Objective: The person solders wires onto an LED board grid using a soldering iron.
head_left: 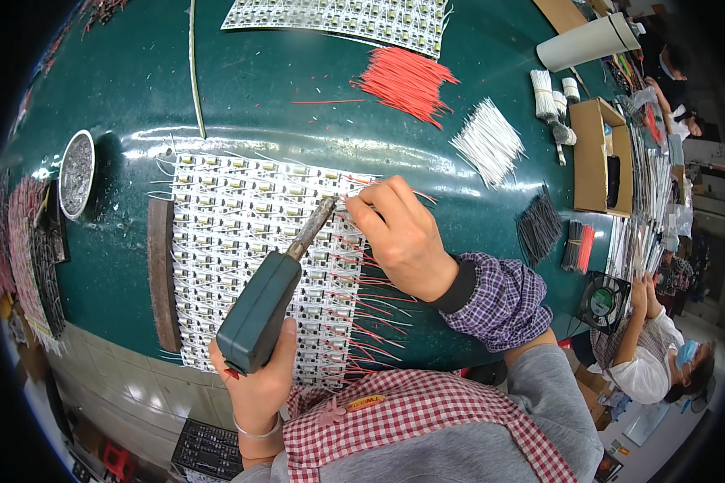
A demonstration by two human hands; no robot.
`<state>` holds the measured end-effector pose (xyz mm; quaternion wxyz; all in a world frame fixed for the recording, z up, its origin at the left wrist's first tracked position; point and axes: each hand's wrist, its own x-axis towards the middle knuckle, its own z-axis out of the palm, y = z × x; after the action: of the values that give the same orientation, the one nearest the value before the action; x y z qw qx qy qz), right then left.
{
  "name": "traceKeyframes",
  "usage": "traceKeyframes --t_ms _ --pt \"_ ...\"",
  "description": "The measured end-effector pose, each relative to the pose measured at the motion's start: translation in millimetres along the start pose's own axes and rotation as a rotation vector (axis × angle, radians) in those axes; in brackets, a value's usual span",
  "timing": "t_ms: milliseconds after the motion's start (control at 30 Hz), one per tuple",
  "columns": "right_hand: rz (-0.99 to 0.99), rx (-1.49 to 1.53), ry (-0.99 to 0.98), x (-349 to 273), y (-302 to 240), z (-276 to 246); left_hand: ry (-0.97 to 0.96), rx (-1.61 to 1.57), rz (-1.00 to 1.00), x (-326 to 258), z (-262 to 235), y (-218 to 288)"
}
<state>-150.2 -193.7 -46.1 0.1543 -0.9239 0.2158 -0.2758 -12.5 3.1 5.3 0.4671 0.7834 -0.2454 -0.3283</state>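
On the desk (298,88), the left hand (254,386) grips a soldering iron (270,294) tipped at the panel's (242,233) top right, where the right hand (399,233) pinches a red wire (350,179); lower right rows look wired, the left not.

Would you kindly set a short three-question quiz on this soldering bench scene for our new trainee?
1. True or false: the left hand grips the dark green soldering iron.
2. What does the right hand pinch at the white panel of small circuit boards: A) a thin red wire, B) a black fan, C) a cardboard box?
3. Which loose pile lies nearer the brown cardboard box: the bundle of red wires or the bundle of white wires?

Key: 1 true; 2 A; 3 the white wires.
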Motion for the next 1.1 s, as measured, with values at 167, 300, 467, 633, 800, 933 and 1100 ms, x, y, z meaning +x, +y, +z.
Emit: traceKeyframes --t_ms 167,300,467,633,800,933,1100 --pt "0.000 0.000 -0.008 -0.4 -0.2 0.4 0.064 0.106 0.004 -4.4 -1.5 -7.0" --pt "0.002 -0.008 -0.012 -0.3 -0.9 -0.2 0.122 0.017 0.032 -3.2 -4.0 -11.7" --pt "-0.003 -0.014 -0.012 -0.8 -0.4 0.4 0.144 -0.066 -0.004 -5.9 -4.8 -8.1" --pt "-0.033 -0.004 -0.012 -0.6 0.0 -0.3 0.144 -0.067 -0.052 -10.5 -5.5 -9.1" --pt "-0.055 0.038 0.002 -8.8 -8.8 -6.1 0.141 -0.070 -0.017 -13.7 -8.8 -11.9" --pt "-0.047 0.076 -0.032 -14.8 -9.4 -4.0 0.138 -0.051 -0.048 -16.0 -7.1 -6.4" --pt "-0.031 0.084 -0.051 -14.4 -11.5 -4.7 0.085 0.085 0.053 -19.5 -12.2 -9.4"
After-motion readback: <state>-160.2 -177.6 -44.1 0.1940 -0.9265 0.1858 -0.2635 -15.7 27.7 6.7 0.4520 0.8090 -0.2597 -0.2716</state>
